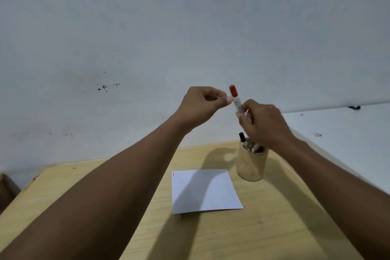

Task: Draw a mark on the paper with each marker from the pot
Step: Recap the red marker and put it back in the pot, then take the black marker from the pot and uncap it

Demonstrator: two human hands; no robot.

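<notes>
My right hand [263, 121] grips the white barrel of a red marker [236, 99] and holds it upright above the pot, red cap on top. My left hand [201, 104] hangs just left of the cap, its thumb and forefinger pinched together, the thumb tip touching the marker just below the cap. The tan pot [251, 163] stands on the wooden table [274, 228] with a black-capped marker [242, 137] sticking out; others inside are hidden by my right hand. A white paper [205, 191] lies left of the pot, with a small red mark [173, 174] at its top-left corner.
A pale wall rises behind the table, with dark specks at the left. A white surface [341, 129] adjoins the table on the right, carrying a small dark object [354, 107]. The table's left edge drops off near a dark shape [6, 192].
</notes>
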